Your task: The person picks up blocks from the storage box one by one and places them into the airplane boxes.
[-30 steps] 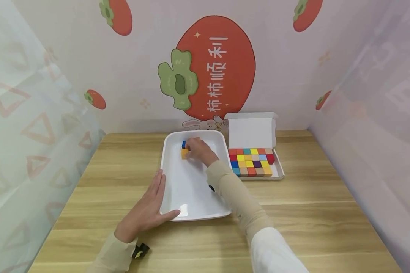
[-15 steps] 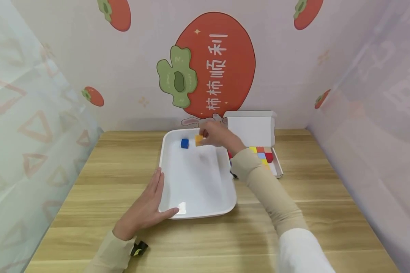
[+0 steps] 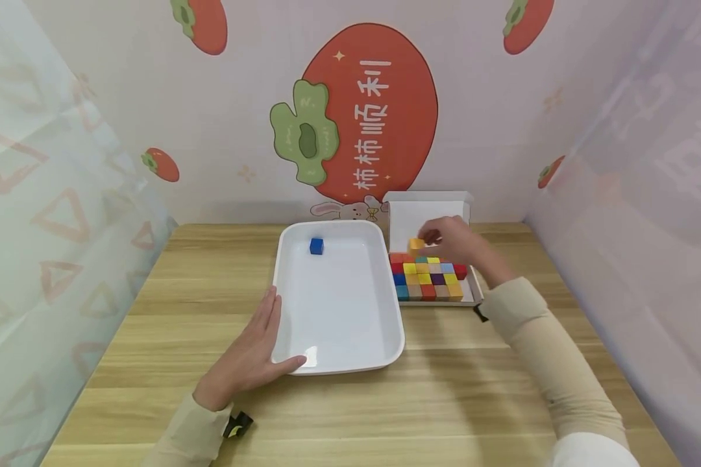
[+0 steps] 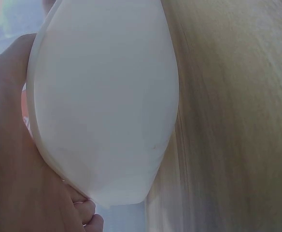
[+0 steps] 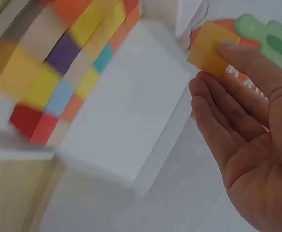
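My right hand (image 3: 457, 245) pinches an orange-yellow cube block (image 3: 416, 246) between thumb and fingers, above the back of the white box (image 3: 470, 295) of coloured blocks. In the right wrist view that cube block (image 5: 209, 47) is held by the thumb and fingertips, apart from the box's raised lid (image 5: 131, 101). A white tray (image 3: 341, 311) lies left of the box, with one blue cube block (image 3: 317, 246) near its far left corner. My left hand (image 3: 248, 357) rests on the tray's near left corner, fingers straight along the side, thumb across the front rim.
Coloured cube blocks (image 3: 425, 279) fill most of the box in rows. Its lid (image 3: 409, 224) stands up against the printed back wall (image 3: 233, 110). Wooden tabletop (image 3: 350, 421) runs around tray and box, with sheet walls on both sides.
My right hand has lifted the orange-yellow cube block from beside the blue one and carried it right, out of the tray and over the box. The left hand stays on the tray.
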A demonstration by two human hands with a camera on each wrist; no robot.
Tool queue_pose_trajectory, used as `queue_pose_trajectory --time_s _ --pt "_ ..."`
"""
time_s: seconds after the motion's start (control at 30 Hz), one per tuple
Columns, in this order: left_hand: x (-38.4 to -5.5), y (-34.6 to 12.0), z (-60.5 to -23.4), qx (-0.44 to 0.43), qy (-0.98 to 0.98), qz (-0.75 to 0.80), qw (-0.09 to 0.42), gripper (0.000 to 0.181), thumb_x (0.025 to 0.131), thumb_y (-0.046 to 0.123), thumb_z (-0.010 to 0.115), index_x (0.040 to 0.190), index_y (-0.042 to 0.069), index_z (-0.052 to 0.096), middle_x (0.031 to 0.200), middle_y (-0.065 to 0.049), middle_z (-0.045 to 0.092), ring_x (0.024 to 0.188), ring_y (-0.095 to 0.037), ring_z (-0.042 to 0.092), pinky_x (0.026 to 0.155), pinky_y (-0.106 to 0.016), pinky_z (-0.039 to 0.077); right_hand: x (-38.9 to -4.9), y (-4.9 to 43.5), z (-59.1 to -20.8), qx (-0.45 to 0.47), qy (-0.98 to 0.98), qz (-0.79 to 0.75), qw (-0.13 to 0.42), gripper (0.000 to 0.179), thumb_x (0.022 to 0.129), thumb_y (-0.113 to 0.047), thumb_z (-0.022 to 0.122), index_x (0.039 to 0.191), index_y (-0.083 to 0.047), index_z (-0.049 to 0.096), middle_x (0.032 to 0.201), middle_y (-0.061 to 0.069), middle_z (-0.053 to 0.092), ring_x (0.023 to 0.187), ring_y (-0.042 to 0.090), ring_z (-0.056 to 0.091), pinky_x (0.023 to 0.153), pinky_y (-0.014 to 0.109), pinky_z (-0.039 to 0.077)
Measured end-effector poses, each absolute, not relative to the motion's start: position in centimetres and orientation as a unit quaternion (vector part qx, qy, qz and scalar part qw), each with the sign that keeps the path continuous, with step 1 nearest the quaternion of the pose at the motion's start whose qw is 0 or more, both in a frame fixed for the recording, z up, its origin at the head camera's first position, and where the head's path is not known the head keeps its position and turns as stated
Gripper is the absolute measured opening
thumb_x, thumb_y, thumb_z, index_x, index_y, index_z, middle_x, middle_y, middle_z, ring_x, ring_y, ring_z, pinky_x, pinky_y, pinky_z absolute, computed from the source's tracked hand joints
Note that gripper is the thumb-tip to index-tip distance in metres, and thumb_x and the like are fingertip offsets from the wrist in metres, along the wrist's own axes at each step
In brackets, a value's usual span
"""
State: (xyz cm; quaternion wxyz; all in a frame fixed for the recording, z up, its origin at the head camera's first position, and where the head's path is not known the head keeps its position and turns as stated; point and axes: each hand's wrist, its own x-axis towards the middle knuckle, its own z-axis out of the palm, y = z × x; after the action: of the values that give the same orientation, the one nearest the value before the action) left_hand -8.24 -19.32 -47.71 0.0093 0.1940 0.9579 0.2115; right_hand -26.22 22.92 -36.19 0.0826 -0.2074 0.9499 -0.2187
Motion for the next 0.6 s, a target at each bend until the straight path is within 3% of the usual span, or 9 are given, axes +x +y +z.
queue_pose_trajectory --time_s 0.13,0.43,0.6 --pt "-8.2 -19.3 -47.5 0.195 0.957 0.215 0.01 0.124 0.091 0.069 0.067 0.167 -0.003 0.002 0.179 -0.018 -0.009 0.167 -0.035 0.0 0.127 -0.022 -0.003 -25.3 26.8 -36.0 -0.178 0.957 -0.216 0.078 0.031 0.094 -0.02 0.082 0.119 -0.004 0.075 0.117 0.016 0.075 0.109 0.033 0.069 0.099 0.051 0.061" --pt "-8.2 -19.3 -47.5 0.193 0.959 0.209 0.006 0.124 0.091 0.069 0.068 0.167 -0.005 0.004 0.179 -0.018 -0.008 0.167 -0.035 0.001 0.133 -0.045 0.015 -23.9 31.9 -37.8 -0.166 0.966 -0.187 0.071 0.025 0.092 -0.016 0.083 0.114 -0.005 0.078 0.107 0.012 0.078 0.098 0.028 0.07 0.09 0.049 0.062" --pt "-8.2 -19.3 -47.6 0.192 0.958 0.213 0.013 0.124 0.091 0.07 0.067 0.167 -0.004 0.003 0.179 -0.018 -0.01 0.167 -0.035 0.0 0.133 -0.037 0.008 -23.7 32.8 -39.6 -0.166 0.965 -0.185 0.088 0.022 0.091 -0.017 0.084 0.11 -0.008 0.078 0.104 0.009 0.077 0.095 0.025 0.068 0.089 0.046 0.062"
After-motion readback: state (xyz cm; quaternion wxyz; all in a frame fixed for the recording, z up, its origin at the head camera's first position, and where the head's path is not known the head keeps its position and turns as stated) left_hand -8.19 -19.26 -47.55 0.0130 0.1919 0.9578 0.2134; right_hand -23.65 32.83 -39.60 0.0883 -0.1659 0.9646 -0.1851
